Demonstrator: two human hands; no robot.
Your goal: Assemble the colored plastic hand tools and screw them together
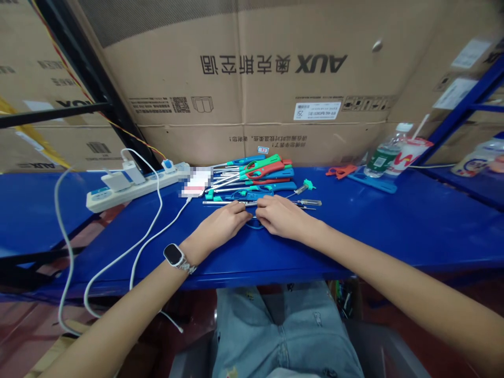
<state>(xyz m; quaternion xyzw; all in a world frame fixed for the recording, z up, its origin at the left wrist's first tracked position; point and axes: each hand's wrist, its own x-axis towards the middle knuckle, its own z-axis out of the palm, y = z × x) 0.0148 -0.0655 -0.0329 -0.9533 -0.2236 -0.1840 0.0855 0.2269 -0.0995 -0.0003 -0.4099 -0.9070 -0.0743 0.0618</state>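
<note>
- Bare forearms point(137, 299) come in from the lower corners, over a lap in faded blue jeans point(283, 336); a watch point(173, 254) sits on the left wrist.
- Left hand point(226, 218): fingers bent, fingertips close to the other hand's; I cannot tell whether it grips anything.
- Right hand point(281, 218): fingers curled downward, also hiding whatever they may hold.
- Between and just below the fingertips shows a blue loop-shaped piece point(255, 226), mostly covered, over the blue worktop point(378, 236).
- Just beyond the hands, long-nosed lighters point(268, 169) with blue, green and red handles lie heaped.
- Left of the heap is a white power strip point(137, 186) with chargers plugged in.
- On the right stand a bottle point(381, 157) and a cup point(409, 157), near an orange-red piece point(340, 171).
- Behind, cardboard point(268, 31) bears upside-down printing.
</note>
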